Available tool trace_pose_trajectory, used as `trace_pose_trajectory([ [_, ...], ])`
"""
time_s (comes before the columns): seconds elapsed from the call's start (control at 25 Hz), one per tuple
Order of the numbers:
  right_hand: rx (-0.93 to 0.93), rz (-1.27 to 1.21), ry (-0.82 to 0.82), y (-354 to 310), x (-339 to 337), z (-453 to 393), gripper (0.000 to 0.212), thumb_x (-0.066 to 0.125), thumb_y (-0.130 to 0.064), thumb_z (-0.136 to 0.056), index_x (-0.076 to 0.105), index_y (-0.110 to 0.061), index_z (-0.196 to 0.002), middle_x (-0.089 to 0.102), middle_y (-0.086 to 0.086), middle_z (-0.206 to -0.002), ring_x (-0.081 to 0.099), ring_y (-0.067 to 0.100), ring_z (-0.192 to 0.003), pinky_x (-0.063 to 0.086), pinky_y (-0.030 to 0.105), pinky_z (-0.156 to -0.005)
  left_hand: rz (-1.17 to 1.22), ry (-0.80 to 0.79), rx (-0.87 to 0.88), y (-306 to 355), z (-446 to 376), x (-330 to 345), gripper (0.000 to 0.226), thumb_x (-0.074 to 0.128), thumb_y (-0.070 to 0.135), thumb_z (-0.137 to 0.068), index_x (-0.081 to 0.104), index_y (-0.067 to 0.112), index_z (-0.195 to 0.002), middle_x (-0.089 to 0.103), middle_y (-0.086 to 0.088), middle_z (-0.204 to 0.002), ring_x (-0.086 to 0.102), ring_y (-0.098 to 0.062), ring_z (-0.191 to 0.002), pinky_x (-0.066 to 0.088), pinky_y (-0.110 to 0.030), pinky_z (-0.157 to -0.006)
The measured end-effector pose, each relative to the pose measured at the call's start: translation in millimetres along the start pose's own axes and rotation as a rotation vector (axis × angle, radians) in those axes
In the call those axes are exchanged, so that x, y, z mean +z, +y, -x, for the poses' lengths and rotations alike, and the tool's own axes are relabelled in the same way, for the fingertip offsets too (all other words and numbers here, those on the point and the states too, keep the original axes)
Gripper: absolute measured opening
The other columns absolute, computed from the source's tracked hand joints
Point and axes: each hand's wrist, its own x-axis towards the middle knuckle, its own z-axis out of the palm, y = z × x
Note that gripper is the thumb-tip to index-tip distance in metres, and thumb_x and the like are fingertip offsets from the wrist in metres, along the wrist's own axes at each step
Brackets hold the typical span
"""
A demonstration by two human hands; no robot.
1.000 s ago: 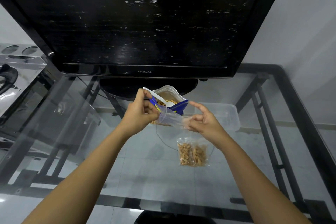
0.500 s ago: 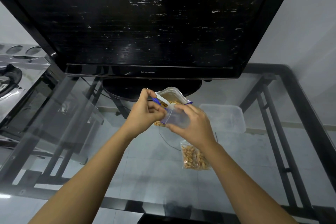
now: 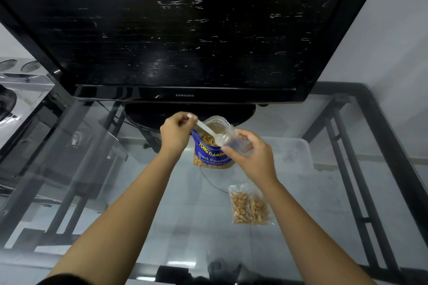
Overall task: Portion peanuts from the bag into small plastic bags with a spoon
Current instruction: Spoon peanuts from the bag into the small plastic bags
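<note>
A blue peanut bag (image 3: pixel 212 156) stands open on the glass table, peanuts showing inside. My left hand (image 3: pixel 174 133) pinches the handle of a white plastic spoon (image 3: pixel 206 129), whose bowl sits at the mouth of a small clear plastic bag (image 3: pixel 236 143). That small bag is held up by my right hand (image 3: pixel 251 156), just right of the peanut bag's opening. Whether the spoon carries peanuts is unclear. A filled small bag of peanuts (image 3: pixel 250 207) lies on the glass nearer to me, below my right wrist.
A large black television (image 3: pixel 185 30) on its stand fills the back of the glass table (image 3: pixel 115 203). A clear plastic box (image 3: pixel 294 152) sits right of my right hand. Black metal frame bars run along the table's right side and front edge.
My left hand let go of the small bag and now holds the spoon. My right hand keeps the small bag, shifted right of the peanut bag's opening.
</note>
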Motion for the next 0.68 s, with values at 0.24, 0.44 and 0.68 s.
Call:
trace_pose_trajectory([
  [0.24,0.053,-0.005,-0.048,3,1,-7,0.052,0.074,-0.047,-0.069,0.059,-0.023,-0.113,0.065,-0.007,-0.107,0.058,0.006,-0.098,0.052,0.023,-0.073,-0.344,-0.048,0.464,12,3,-7,0.015,0.052,0.018,-0.093,0.063,0.007,-0.092,0.064,-0.004,-0.07,0.057,-0.015,-0.059,0.047,-0.027,-0.058],
  [0.44,0.083,-0.007,-0.041,5,2,-8,0.055,0.074,-0.046,-0.071,0.058,-0.02,-0.116,0.068,-0.002,-0.11,0.062,0.011,-0.099,0.055,0.027,-0.075,-0.35,-0.053,0.284,10,-10,-6,0.019,0.046,0.02,-0.095,0.06,0.006,-0.098,0.064,-0.01,-0.074,0.059,-0.02,-0.061,0.049,-0.031,-0.059],
  [0.68,0.113,-0.01,-0.046,6,3,-4,0.059,0.074,-0.048,-0.07,0.057,-0.019,-0.119,0.069,0.0,-0.111,0.063,0.01,-0.099,0.054,0.022,-0.072,-0.335,-0.06,0.104,-2,-1,6,0.02,0.045,0.018,-0.093,0.06,0.006,-0.093,0.067,-0.017,-0.08,0.056,-0.023,-0.061,0.048,-0.033,-0.059],
])
